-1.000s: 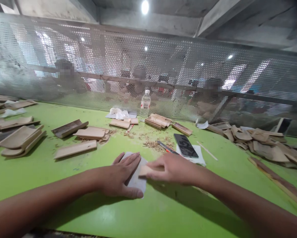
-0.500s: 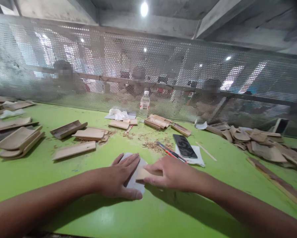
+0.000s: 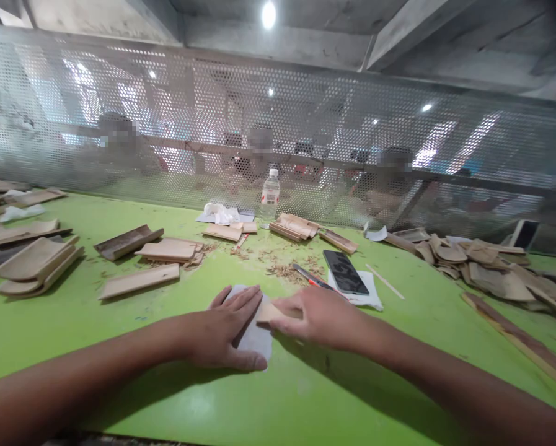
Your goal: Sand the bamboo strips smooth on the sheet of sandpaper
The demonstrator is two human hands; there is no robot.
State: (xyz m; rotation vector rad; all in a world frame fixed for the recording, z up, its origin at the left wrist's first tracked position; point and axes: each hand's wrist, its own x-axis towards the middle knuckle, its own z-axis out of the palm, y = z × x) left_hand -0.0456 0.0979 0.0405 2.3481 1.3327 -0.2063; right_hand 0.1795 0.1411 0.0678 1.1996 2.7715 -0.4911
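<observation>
A pale grey-white sheet [image 3: 255, 337] lies on the green table [image 3: 259, 402], low in the middle of the view. My left hand [image 3: 229, 331] rests flat on its left part, fingers stretched and thumb apart. My right hand [image 3: 312, 314] pinches a small light wooden piece [image 3: 266, 314] between thumb and fingers. The piece's left end lies over the sheet's right part; its other end is hidden by the hand. Just beyond the right hand lies a red and black cutting knife [image 3: 312, 279], partly covered by that hand.
A phone [image 3: 346, 272] lies on white paper beyond my right hand. Wood shavings [image 3: 284, 271], a bottle [image 3: 271, 193] and bamboo pieces [image 3: 141, 280] are farther back. More pieces are heaped left and right. Perforated metal [image 3: 212, 124] stands behind, with people beyond it.
My right hand and the wooden piece have moved slightly away from me over the sheet, and the hand now covers more of the knife. My left hand has stayed in place.
</observation>
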